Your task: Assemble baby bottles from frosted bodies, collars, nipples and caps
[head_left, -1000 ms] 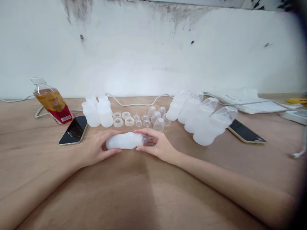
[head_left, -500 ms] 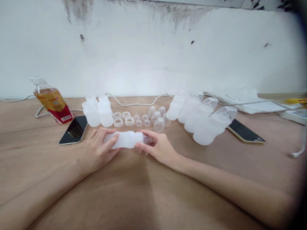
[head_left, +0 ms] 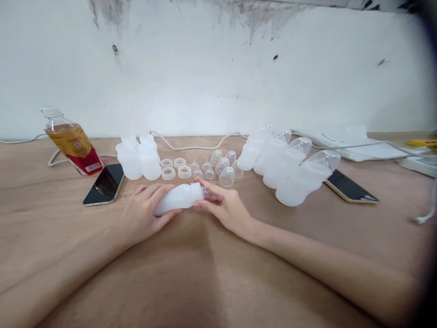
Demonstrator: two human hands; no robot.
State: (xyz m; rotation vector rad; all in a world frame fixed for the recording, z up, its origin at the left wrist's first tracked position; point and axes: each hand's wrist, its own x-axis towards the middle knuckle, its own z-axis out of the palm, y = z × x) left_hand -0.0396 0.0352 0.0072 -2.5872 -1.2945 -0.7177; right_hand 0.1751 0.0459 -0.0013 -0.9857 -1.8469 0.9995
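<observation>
A translucent white baby bottle [head_left: 177, 199] lies on its side between my hands, low over the table. My left hand [head_left: 146, 210] is closed round its base end. At the other end, the fingers of my right hand [head_left: 226, 203] close round the neck ring and the clear nipple [head_left: 209, 195], part of which they hide. Just behind the bottle stand several collar rings [head_left: 184, 171], clear nipples [head_left: 209, 173] and clear dome caps [head_left: 226, 176]. White bottle bodies without tops [head_left: 149, 159] stand to the left of these.
Several capped baby bottles [head_left: 290, 189] stand in a slanting row at right, near a phone [head_left: 353, 189]. Another phone [head_left: 104, 186] and a drink bottle [head_left: 77, 148] are at left. A white cable [head_left: 205, 148] runs along the wall; a plastic bag [head_left: 351, 146] lies at back right.
The baby bottle has turned and tilted slightly, its neck end now higher. My left hand has shifted its hold round the body; my right hand stays at the neck.
</observation>
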